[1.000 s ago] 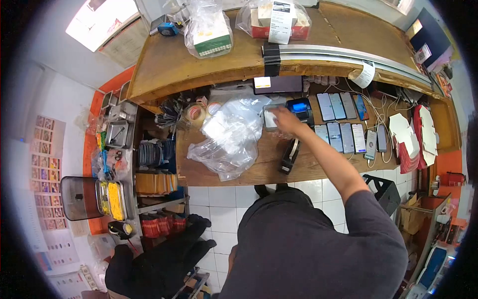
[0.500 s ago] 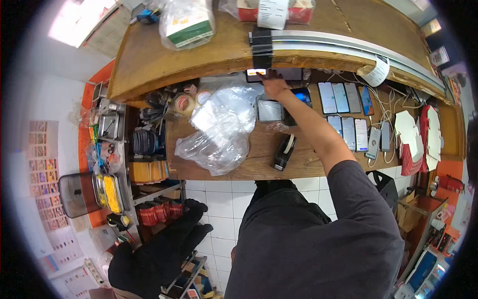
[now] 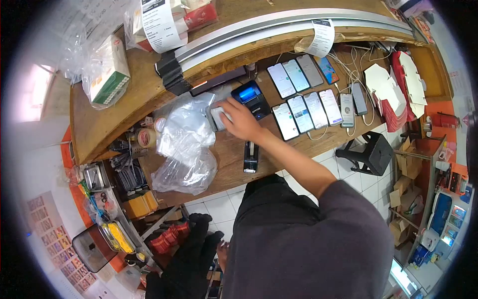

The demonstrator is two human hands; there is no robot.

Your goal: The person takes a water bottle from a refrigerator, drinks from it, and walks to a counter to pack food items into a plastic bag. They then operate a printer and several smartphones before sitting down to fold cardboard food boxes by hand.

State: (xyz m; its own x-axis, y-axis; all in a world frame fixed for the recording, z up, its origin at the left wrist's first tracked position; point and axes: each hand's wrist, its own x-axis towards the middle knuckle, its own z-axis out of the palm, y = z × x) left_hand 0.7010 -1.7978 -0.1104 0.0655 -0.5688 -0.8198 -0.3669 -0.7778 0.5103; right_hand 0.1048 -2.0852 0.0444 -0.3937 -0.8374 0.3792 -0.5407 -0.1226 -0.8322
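My right hand (image 3: pixel 240 119) reaches over the wooden counter (image 3: pixel 226 169) onto a small grey rectangular container (image 3: pixel 217 118) with pale contents. Its fingers and thumb are apart, the fingertips over the container's top. A black thermal printer (image 3: pixel 250 99) with a blue-lit top stands just beyond the hand. Left of the container lies a heap of clear plastic bags (image 3: pixel 184 139). A black tape dispenser (image 3: pixel 251 157) is near the counter's front edge, below my wrist. My left hand (image 3: pixel 222 253) hangs low beside my torso, mostly hidden by my shirt.
Two rows of lit phones (image 3: pixel 299 114) lie to the right, some on white cables (image 3: pixel 356 74). Folded cartons (image 3: pixel 386 87) stand past them. A raised shelf (image 3: pixel 144 107) overhangs the counter. A black stool (image 3: pixel 371 152) is at right; another person's dark-trousered legs (image 3: pixel 184 261) are lower left.
My right hand has left the tablet screen under the shelf and come down to the grey container. The view has turned, so the counter appears shifted left and tilted.
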